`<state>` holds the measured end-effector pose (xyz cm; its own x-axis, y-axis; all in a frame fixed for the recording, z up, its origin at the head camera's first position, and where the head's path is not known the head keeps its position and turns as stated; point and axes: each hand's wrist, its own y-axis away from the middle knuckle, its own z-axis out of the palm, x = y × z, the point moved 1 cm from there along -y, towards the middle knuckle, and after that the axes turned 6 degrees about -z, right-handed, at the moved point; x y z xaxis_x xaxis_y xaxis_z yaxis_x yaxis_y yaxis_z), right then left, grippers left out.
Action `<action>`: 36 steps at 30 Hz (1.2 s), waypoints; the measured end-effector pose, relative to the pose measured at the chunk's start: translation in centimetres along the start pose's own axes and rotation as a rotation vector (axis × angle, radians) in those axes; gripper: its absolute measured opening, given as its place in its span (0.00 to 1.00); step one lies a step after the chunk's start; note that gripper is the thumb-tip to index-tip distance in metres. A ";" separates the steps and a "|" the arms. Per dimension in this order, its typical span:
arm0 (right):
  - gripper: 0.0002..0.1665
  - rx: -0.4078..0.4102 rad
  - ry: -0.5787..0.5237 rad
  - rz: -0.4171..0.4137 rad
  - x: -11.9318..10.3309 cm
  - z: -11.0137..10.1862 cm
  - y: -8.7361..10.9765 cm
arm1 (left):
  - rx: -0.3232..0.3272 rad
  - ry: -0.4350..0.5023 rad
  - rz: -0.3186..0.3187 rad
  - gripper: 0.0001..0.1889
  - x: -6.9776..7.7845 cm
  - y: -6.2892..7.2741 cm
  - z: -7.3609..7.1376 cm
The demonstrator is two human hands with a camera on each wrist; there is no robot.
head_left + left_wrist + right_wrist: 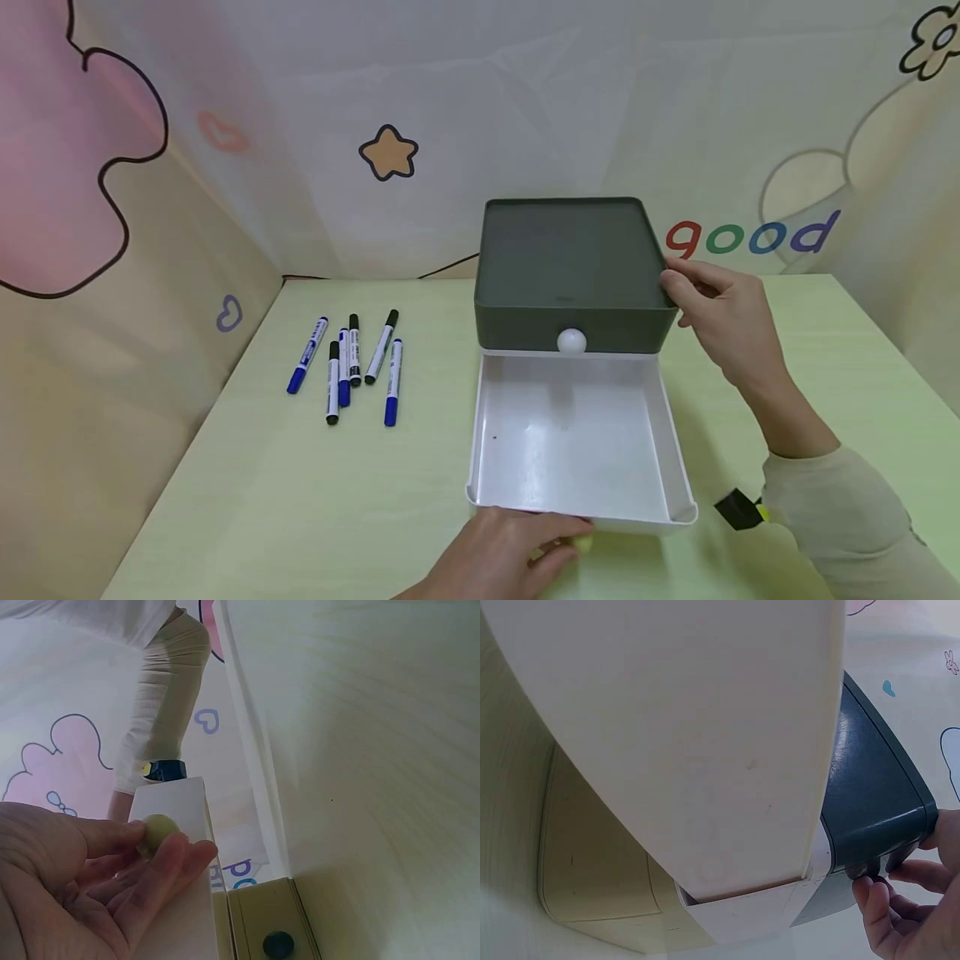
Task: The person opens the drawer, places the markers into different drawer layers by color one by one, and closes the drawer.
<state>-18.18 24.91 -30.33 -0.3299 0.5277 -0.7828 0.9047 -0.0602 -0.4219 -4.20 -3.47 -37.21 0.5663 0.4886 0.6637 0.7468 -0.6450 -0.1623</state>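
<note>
A stacked drawer box stands before me, with a dark green top unit (570,250) bearing a white knob (572,341). Below it, a white drawer (673,450) is pulled far out toward me, with nothing in it but a tiny dark speck. My left hand (502,550) is at the drawer's front, thumb and fingers pinching its round yellow-green knob (160,831). At the green unit's right side, my right hand (723,312) holds the edge, thumb near the top rim. Under the white drawer, a tan bottom unit (600,847) shows in the right wrist view.
Several whiteboard markers (393,383) with blue or black caps lie on the pale green table (247,500), left of the box. A printed cloth backdrop (525,108) rises behind and at both sides. The bottom unit has a dark knob (278,945).
</note>
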 end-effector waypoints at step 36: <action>0.23 0.015 -0.021 -0.012 -0.3 0.0 0.1 | 0.384 0.009 -0.438 0.13 0.6 3.3 -10.4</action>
<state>-17.95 24.73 -30.11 -0.3465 0.5107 -0.7868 0.8965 -0.0664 -0.4379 -5.01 -11.36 -29.74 0.1742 0.6556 0.7347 0.9846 -0.1240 -0.1228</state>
